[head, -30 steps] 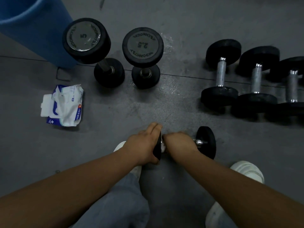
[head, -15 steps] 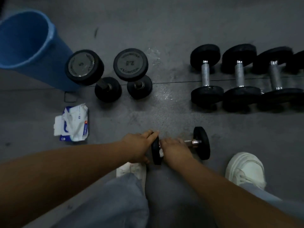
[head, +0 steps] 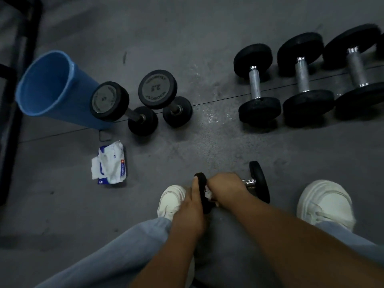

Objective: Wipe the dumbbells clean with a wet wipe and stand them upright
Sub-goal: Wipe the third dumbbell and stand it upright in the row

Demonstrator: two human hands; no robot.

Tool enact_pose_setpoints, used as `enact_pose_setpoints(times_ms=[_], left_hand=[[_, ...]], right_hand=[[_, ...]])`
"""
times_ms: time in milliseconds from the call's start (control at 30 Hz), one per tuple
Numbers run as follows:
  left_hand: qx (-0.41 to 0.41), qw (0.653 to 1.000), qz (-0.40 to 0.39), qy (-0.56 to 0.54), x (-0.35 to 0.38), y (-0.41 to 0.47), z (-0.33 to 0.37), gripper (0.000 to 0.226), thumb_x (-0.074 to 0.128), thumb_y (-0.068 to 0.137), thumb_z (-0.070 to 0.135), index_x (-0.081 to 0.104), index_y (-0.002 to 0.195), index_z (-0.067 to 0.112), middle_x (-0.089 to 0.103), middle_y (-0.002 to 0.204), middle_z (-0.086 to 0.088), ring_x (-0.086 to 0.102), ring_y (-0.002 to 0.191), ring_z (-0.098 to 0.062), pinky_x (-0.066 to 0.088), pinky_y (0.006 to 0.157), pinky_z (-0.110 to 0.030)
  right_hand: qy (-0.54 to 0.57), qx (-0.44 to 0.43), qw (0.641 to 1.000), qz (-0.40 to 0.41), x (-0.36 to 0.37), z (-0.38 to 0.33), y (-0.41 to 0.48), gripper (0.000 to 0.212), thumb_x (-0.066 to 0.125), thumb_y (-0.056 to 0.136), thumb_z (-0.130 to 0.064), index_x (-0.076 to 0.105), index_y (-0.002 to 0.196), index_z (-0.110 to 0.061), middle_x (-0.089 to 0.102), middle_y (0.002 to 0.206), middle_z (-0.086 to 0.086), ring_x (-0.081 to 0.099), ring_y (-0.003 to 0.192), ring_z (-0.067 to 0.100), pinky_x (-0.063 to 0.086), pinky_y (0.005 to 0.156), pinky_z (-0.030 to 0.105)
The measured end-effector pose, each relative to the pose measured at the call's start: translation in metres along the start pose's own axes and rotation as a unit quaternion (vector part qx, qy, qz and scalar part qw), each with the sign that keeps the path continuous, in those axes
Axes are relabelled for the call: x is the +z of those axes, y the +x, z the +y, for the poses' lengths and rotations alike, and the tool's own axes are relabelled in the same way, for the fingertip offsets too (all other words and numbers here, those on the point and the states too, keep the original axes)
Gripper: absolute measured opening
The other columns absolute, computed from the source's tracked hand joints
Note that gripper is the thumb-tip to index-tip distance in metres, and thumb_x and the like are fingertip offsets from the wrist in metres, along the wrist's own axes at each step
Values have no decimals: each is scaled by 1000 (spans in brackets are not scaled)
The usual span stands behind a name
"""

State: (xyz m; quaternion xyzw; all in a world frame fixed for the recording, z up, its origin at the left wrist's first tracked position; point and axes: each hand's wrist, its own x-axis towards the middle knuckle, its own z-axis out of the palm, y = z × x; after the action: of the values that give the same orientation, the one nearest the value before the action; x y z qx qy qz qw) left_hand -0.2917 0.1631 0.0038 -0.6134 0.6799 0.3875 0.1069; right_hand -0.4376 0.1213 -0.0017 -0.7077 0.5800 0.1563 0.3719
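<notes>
A small black dumbbell [head: 258, 181] lies on its side on the grey floor between my shoes. My left hand [head: 192, 204] grips its left disc from the outside. My right hand [head: 225, 187] is wrapped round the metal handle, and a bit of white wet wipe [head: 208, 195] shows under its fingers. Two dumbbells stand upright at the back left, one marked 5 [head: 110, 100] and one marked 2.5 [head: 158, 89]. Three larger dumbbells [head: 256, 86] lie on their sides in a row at the back right.
A blue bucket [head: 47, 84] stands at the far left beside the upright dumbbells. An open pack of wet wipes [head: 110, 163] lies on the floor to my left. A dark metal frame [head: 18, 100] runs along the left edge. My white shoes [head: 326, 202] flank the small dumbbell.
The view has pulled back and tilted, so everything sits lower and nearer. My left hand has slid round the left disc; my right hand stays on the handle.
</notes>
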Motion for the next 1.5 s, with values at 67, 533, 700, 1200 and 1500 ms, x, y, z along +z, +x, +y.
enact_pose_setpoints(times_ms=[67, 533, 700, 1200, 1500], left_hand=[[-1, 999, 1, -32, -6, 11, 0, 95, 57, 78, 38, -3, 151, 46, 50, 136, 3, 59, 113, -18, 50, 96, -44], [-13, 999, -26, 31, -21, 33, 4, 101, 64, 85, 36, -16, 146, 40, 60, 121, -5, 64, 98, -25, 53, 84, -43], [-12, 999, -44, 30, -26, 34, 6, 103, 66, 84, 35, -13, 150, 36, 61, 120, -5, 64, 99, -25, 52, 87, -41], [-13, 997, -48, 55, -26, 31, 5, 110, 67, 84, 23, -22, 144, 44, 60, 114, -5, 64, 93, -21, 54, 83, -40], [-7, 998, -41, 54, -27, 32, 7, 105, 65, 87, 27, -21, 146, 41, 61, 113, -4, 64, 95, -23, 53, 84, -39]], right_hand=[[38, 17, 999, 8, 2, 5, 4, 19, 59, 90, -31, 68, 103, -22, 69, 101, 3, 66, 93, 23, 47, 77, 31], [303, 58, 943, 124, -10, 4, 13, 32, 44, 95, -15, 47, 126, -21, 62, 105, 6, 60, 93, 22, 48, 80, 34], [126, 50, 966, 222, 22, 1, -11, 20, 65, 80, -27, 55, 98, -30, 64, 97, -6, 61, 95, 18, 38, 88, 35], [9, 4, 1000, 23, -3, -1, 10, 20, 48, 97, -33, 61, 109, -23, 68, 109, 4, 64, 102, 25, 43, 88, 33], [-58, -12, 998, 12, -1, -7, 10, 21, 48, 94, -22, 54, 114, -21, 66, 115, 3, 61, 106, 23, 28, 106, 37]])
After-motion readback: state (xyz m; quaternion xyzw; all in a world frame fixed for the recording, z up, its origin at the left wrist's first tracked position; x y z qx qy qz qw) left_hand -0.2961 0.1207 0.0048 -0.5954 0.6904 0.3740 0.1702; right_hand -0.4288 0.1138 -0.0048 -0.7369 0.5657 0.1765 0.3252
